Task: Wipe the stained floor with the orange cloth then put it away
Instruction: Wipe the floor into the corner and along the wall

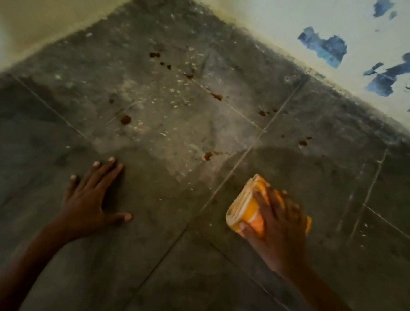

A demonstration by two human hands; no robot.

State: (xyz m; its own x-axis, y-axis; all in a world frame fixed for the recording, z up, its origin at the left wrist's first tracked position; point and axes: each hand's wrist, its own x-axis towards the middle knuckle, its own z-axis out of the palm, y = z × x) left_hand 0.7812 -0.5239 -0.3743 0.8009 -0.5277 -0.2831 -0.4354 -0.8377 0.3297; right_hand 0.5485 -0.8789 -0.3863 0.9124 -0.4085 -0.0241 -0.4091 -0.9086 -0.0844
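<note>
the stained floor [193, 261] of dark grey tiles fills the view and runs into a corner between a pale wall [52, 11] on the left and a white wall [265, 18] on the right with blue patches [323, 47]. the left hand [87, 204] lies flat on a tile, fingers straight and spread, while the right hand [278, 228] grips the folded orange cloth [244, 205] and presses it on the floor beside a grout line, fingers over its top and thumb against its near edge. small reddish-brown spots [126, 119] dot the tiles beyond both hands, apart from the cloth.
</note>
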